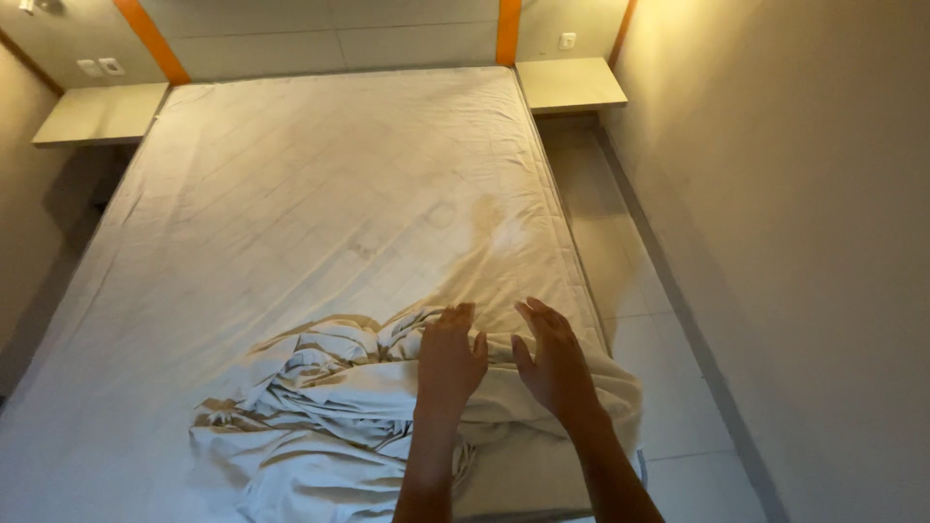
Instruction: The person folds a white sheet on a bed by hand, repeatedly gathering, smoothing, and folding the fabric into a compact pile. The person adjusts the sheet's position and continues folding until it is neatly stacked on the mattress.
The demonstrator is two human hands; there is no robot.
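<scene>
A wide bed (291,194) covered by a pale fitted sheet fills most of the head view. A crumpled white sheet (320,426) lies bunched at the bed's near end. My left hand (449,358) rests palm down on the top of that bundle, fingers spread. My right hand (554,363) hovers just beside it with its fingers apart, over the folded edge of the bundle near the bed's right side. Neither hand grips any cloth.
Two flat bedside shelves stand at the head of the bed, one at the left (97,111) and one at the right (570,84). A narrow tiled floor strip (639,320) runs between the bed and the right wall (804,242).
</scene>
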